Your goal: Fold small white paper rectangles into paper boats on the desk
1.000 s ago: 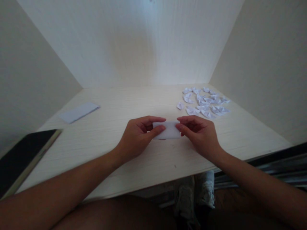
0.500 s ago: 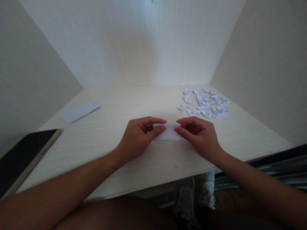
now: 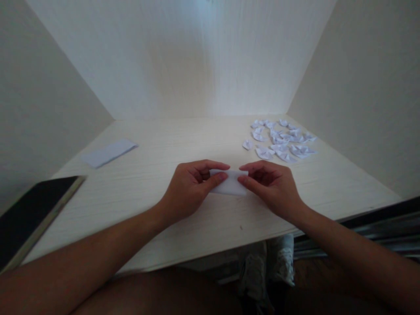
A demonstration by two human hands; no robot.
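Observation:
A small white folded piece of paper [image 3: 230, 184] is held between my two hands above the middle of the table. My left hand [image 3: 196, 186] pinches its left part, thumb in front and index finger along the top edge. At the other end my right hand [image 3: 271, 181] pinches the upper right part in the same way. The fingers behind the paper are mostly hidden. Beyond the right hand lie several small folded paper boats [image 3: 282, 139], grouped loosely, with a single one [image 3: 247, 145] nearest the paper.
A folded white sheet [image 3: 110, 153] lies at the left on the pale wooden table [image 3: 157, 148]. In front of it, at the left edge, is a dark flat board-like object [image 3: 36, 210]. Panels [image 3: 203, 61] enclose the back and sides. Shoes [image 3: 282, 260] show below the front edge.
My fingertips have come slightly closer together along the paper's top edge. The paper remains pinched in both hands, and the other things lie as before.

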